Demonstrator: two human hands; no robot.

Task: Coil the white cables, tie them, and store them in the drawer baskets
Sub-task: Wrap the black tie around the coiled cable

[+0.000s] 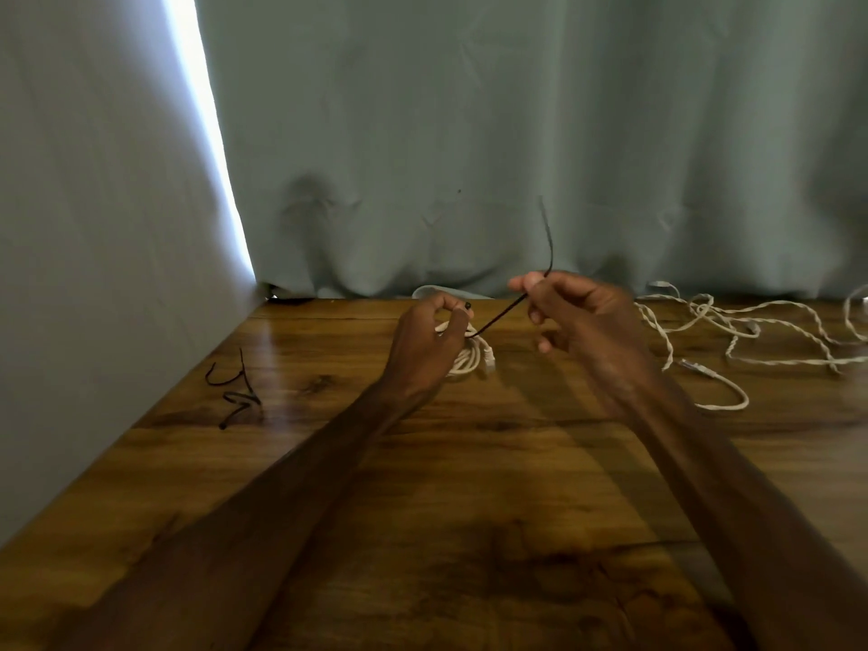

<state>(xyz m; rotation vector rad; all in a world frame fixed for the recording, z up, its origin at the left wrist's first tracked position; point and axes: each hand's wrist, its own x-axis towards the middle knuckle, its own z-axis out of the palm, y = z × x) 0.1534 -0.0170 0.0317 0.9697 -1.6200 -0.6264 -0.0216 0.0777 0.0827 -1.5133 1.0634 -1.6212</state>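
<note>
Left hand (430, 343) is gripping the coil (467, 357) of white cable, fingers curling round its upper edge. The coil is sitting low over the counter (469, 486), toward 12 o'clock from the counter's middle; can't tell if it's touching the wood. One knobbed end of the black tie (500, 317) is poking out by the left fingertips.

Right hand (577, 317) is pinching the tie between thumb and forefinger, with the other fingers loosely curling and holding nothing else. It's sitting at 2 o'clock of the coil and higher, slightly blurred. The tie is running taut from the coil up to the pinch, and its free tail is standing up past the right hand toward 12 o'clock, against the curtain (469, 133). The hands are close but not touching.

Loose cables (751, 331) are lying tangled on the counter at 3 o'clock of the hands, twisted strands spreading out to the view's right edge. Spare ties (237, 392), black and bent, are lying at 9 o'clock of the coil, well apart from it, near the counter's left edge.
</note>
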